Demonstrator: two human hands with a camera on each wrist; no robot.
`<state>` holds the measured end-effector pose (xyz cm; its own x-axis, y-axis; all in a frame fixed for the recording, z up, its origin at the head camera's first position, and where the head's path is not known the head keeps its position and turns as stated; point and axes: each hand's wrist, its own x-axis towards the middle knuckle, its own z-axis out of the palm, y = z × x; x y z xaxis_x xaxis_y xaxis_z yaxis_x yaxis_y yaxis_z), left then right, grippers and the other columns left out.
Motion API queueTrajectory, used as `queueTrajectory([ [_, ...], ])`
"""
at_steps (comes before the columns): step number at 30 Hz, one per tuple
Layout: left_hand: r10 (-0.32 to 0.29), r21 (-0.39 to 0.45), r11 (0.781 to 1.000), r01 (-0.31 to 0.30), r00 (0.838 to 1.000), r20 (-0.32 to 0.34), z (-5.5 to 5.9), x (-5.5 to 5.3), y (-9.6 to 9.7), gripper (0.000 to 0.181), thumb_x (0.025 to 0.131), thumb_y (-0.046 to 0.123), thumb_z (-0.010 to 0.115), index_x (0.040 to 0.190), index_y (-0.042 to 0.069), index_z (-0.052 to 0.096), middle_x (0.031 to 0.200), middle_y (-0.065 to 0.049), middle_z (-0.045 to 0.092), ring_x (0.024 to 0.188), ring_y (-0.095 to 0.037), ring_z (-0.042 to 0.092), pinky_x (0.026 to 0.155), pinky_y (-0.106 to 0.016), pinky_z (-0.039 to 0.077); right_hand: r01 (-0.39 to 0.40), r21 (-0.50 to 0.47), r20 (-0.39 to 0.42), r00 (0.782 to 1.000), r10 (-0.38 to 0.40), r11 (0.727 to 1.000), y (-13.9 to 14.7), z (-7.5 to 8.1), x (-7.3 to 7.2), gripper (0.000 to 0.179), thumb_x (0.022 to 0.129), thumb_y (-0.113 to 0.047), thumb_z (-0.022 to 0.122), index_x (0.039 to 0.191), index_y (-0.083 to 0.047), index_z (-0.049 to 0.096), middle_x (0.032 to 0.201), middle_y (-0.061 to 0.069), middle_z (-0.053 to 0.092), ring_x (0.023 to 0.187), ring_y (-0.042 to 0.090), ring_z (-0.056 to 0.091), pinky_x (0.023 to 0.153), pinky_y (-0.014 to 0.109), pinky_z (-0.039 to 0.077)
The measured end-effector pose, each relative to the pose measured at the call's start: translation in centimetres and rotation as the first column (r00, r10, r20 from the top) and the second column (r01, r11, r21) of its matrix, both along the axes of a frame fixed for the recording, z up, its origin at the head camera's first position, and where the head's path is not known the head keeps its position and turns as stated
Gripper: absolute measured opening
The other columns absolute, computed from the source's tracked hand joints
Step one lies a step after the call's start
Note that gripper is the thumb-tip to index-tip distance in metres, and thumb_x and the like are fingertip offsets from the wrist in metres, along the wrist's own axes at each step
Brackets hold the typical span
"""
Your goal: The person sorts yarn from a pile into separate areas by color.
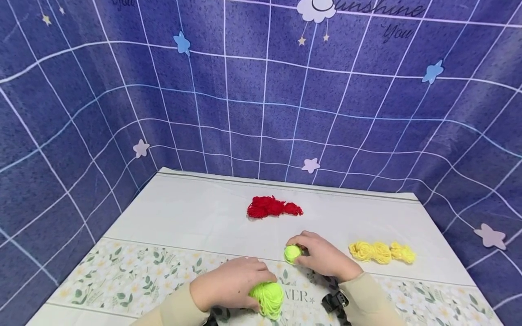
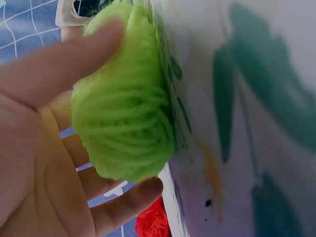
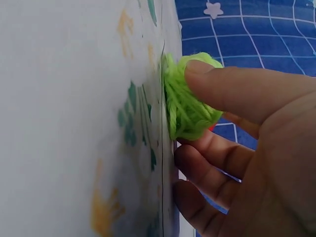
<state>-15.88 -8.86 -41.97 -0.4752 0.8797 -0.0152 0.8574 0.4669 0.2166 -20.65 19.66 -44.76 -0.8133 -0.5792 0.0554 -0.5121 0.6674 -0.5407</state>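
Note:
Two balls of neon-green yarn lie on the table in front of me. My left hand (image 1: 236, 283) grips the larger yarn ball (image 1: 269, 299) from its left side; in the left wrist view the thumb lies across the wound strands (image 2: 123, 128) and the fingers reach round behind. Farther forward and to the right, my right hand (image 1: 322, 256) holds the smaller yarn ball (image 1: 291, 254) between thumb and fingers. Seen from the right wrist, the thumb presses on the small ball (image 3: 190, 106) while the lower fingertips rest close to the tabletop.
A red yarn bundle (image 1: 269, 207) lies toward the back middle of the table (image 1: 195, 203). Pale yellow yarn (image 1: 371, 251) sits to the right of my right hand. A blue gridded curtain with stars (image 1: 244, 113) encloses the back and sides. A flower-print band crosses the tabletop.

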Motion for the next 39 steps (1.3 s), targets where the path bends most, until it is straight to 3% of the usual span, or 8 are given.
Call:
queueTrajectory([
  [8, 0.032, 0.041, 0.999, -0.031, 0.999, -0.028, 0.0, -0.6, -1.0, 0.033, 0.086, 0.015, 0.079, 0.116, 0.025, 0.069, 0.106, 0.016, 0.063, 0.097, -0.003, 0.058, 0.085, -0.025, 0.050, -0.005, -0.024, 0.017, 1.000, 0.006, 1.000, 0.3, -0.3, -0.3, 0.032, 0.093, -0.021, 0.075, 0.121, -0.031, 0.066, 0.109, -0.017, 0.056, 0.099, 0.012, 0.051, 0.086, 0.037, 0.045],
  [14, 0.164, 0.084, 0.984, -0.157, 0.983, -0.084, 0.6, -2.2, -3.8, 0.025, 0.088, 0.020, 0.078, 0.111, 0.022, 0.071, 0.100, 0.014, 0.065, 0.094, -0.007, 0.060, 0.087, -0.032, 0.052, 0.009, -0.019, 0.018, 1.000, -0.009, 1.000, 0.4, -0.4, -0.6, 0.031, 0.092, -0.022, 0.076, 0.120, -0.031, 0.066, 0.108, -0.016, 0.056, 0.099, 0.012, 0.051, 0.087, 0.038, 0.046],
  [20, 0.338, 0.130, 0.939, -0.319, 0.927, -0.162, 1.2, -4.4, -8.9, 0.034, 0.083, 0.012, 0.080, 0.115, 0.014, 0.071, 0.104, 0.005, 0.067, 0.097, -0.015, 0.062, 0.087, -0.041, 0.053, 0.016, -0.047, 0.044, 0.999, -0.014, 0.999, 0.3, -0.3, -0.8, 0.031, 0.091, -0.022, 0.077, 0.118, -0.030, 0.067, 0.106, -0.015, 0.056, 0.097, 0.012, 0.051, 0.086, 0.037, 0.045],
  [25, 0.441, 0.151, 0.896, -0.418, 0.876, -0.195, 1.2, -6.2, -13.2, 0.036, 0.082, 0.007, 0.081, 0.117, 0.010, 0.070, 0.104, 0.000, 0.067, 0.099, -0.023, 0.064, 0.087, -0.046, 0.053, 0.027, -0.061, 0.079, 0.997, -0.022, 0.998, 0.3, -0.4, -0.7, 0.030, 0.090, -0.022, 0.077, 0.118, -0.030, 0.067, 0.107, -0.014, 0.057, 0.097, 0.013, 0.052, 0.086, 0.038, 0.045],
  [32, 0.554, 0.129, 0.831, -0.540, 0.823, -0.125, 0.4, -8.4, -17.9, 0.035, 0.086, 0.003, 0.077, 0.120, 0.007, 0.069, 0.111, -0.006, 0.067, 0.106, -0.031, 0.063, 0.088, -0.051, 0.051, 0.033, -0.060, 0.087, 0.996, -0.027, 0.998, 0.4, -0.5, -0.8, 0.030, 0.091, -0.024, 0.077, 0.118, -0.031, 0.067, 0.107, -0.014, 0.056, 0.097, 0.013, 0.051, 0.085, 0.038, 0.045],
  [39, 0.611, 0.046, 0.792, -0.609, 0.790, -0.046, -0.5, -8.7, -19.4, 0.037, 0.087, 0.003, 0.075, 0.123, 0.004, 0.068, 0.117, -0.013, 0.067, 0.110, -0.038, 0.061, 0.089, -0.054, 0.050, 0.028, -0.046, 0.073, 0.997, -0.024, 0.999, 0.0, -0.6, -0.6, 0.028, 0.090, -0.024, 0.078, 0.116, -0.029, 0.066, 0.106, -0.014, 0.057, 0.096, 0.013, 0.051, 0.086, 0.038, 0.045],
])
